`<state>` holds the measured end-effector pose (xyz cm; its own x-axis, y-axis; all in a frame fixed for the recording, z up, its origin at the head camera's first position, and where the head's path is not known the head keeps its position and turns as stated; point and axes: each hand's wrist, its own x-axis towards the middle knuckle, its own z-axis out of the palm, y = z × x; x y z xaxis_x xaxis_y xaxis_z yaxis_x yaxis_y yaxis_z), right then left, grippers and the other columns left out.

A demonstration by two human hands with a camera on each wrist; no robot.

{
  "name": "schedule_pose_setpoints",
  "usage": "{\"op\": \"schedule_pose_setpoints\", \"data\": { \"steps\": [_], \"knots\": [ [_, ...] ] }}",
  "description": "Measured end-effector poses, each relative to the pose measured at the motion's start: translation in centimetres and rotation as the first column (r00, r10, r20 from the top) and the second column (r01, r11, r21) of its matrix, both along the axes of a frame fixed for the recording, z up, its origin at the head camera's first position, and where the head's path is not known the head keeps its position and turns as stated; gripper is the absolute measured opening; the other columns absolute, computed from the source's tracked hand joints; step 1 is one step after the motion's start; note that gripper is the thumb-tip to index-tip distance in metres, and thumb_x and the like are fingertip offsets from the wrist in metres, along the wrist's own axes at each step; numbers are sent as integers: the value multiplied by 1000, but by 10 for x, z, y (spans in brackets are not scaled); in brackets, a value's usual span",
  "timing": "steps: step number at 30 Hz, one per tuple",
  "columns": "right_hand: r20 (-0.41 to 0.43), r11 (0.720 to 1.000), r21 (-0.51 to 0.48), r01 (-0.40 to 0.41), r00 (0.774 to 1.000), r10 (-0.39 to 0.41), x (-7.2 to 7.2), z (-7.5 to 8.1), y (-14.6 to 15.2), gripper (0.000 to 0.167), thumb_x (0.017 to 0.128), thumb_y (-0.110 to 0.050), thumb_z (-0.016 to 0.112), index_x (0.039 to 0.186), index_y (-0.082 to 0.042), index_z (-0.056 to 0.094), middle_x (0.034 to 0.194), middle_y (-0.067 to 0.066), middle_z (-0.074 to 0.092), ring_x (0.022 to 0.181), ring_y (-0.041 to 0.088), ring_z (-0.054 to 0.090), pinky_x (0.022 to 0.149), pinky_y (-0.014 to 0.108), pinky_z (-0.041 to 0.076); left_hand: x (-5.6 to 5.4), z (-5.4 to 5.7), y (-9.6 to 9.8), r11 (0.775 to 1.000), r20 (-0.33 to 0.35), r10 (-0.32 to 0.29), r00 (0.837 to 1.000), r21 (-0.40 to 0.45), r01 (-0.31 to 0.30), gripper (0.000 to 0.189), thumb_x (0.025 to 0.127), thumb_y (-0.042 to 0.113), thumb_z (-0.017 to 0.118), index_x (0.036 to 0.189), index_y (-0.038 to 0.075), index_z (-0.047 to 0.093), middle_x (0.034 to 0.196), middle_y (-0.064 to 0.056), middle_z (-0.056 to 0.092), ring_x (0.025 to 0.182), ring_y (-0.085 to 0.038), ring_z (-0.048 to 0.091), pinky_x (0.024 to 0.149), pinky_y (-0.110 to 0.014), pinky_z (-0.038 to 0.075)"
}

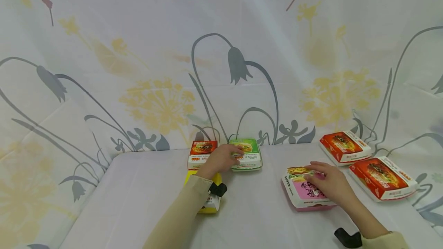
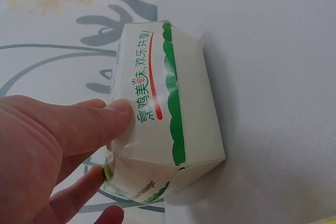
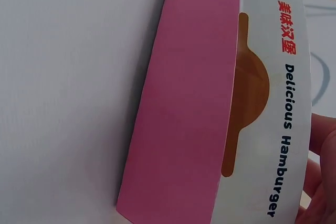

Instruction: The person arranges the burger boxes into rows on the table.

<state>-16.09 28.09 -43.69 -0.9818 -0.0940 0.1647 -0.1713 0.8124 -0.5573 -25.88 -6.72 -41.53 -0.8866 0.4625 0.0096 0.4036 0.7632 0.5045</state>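
My left hand (image 1: 223, 160) reaches over the left edge of a green-and-white burger box (image 1: 251, 156). In the left wrist view its thumb (image 2: 118, 113) touches the printed white side of this box, the other fingers loosely extended at the near corner. My right hand (image 1: 328, 181) lies over the top of a pink-and-white burger box (image 1: 300, 198), thumb and fingers spread across the lid. Seen from the right wrist, the pink lower part (image 3: 184, 93) sits on the table, with some fingers (image 3: 320, 182) partly hidden behind the lid.
A red burger box (image 1: 202, 155) stands left of the green one. Partly under my left forearm is a yellow burger box (image 1: 212, 205). Two more red boxes, one farther back (image 1: 346, 147) and one nearer (image 1: 384, 178), lie at the right. Behind the white table (image 1: 138, 195) hangs a flowered cloth (image 1: 155, 30).
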Motion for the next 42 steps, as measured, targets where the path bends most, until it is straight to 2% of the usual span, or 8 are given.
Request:
{"op": "schedule_pose_setpoints", "data": {
  "steps": [13, 21, 30, 36, 42],
  "knots": [
    [-55, 995, -91, -52, 997, 47, 1, -7, -46, 37, 90, -28, 74, 119, -6, 72, 132, 22, 60, 125, 49, 49, 99, 70, 35, -1, 2, 1, 1000, -4, -8, 1000, -20, 8, 32, 91, 19, 74, 122, 23, 73, 139, 11, 58, 131, -21, 48, 108, -38, 39],
    [-17, 991, -125, -51, 999, 49, 0, -6, -74, 38, 89, -28, 75, 120, -8, 72, 134, 19, 59, 126, 47, 46, 100, 69, 33, -2, 1, 4, 998, -32, -23, 999, -53, 21, 32, 91, 19, 74, 122, 22, 73, 140, 11, 58, 131, -21, 49, 108, -39, 39],
    [-10, 983, -166, -77, 997, 76, -5, -7, -100, 35, 88, -27, 76, 118, -9, 73, 133, 17, 60, 127, 44, 46, 102, 67, 33, -4, 0, 6, 999, -68, -28, 997, -36, 25, 29, 91, 17, 74, 119, 22, 74, 140, 9, 58, 131, -21, 49, 109, -39, 38],
    [-20, 978, -187, -92, 996, 89, -9, -8, -115, 33, 87, -24, 76, 116, -8, 74, 131, 16, 61, 125, 42, 48, 103, 66, 34, 1, 2, 8, 999, -97, -29, 995, -37, 25, 28, 91, 19, 73, 120, 22, 74, 140, 9, 58, 130, -21, 48, 109, -40, 37],
    [-27, 978, -187, -96, 995, 93, -13, -11, -121, 32, 86, -24, 77, 115, -8, 74, 131, 15, 61, 125, 42, 48, 104, 65, 34, 14, 11, 5, 998, -134, -46, 990, -45, 41, 27, 93, 21, 72, 120, 23, 73, 130, 5, 65, 119, -20, 56, 102, -40, 44]
  ]
}}
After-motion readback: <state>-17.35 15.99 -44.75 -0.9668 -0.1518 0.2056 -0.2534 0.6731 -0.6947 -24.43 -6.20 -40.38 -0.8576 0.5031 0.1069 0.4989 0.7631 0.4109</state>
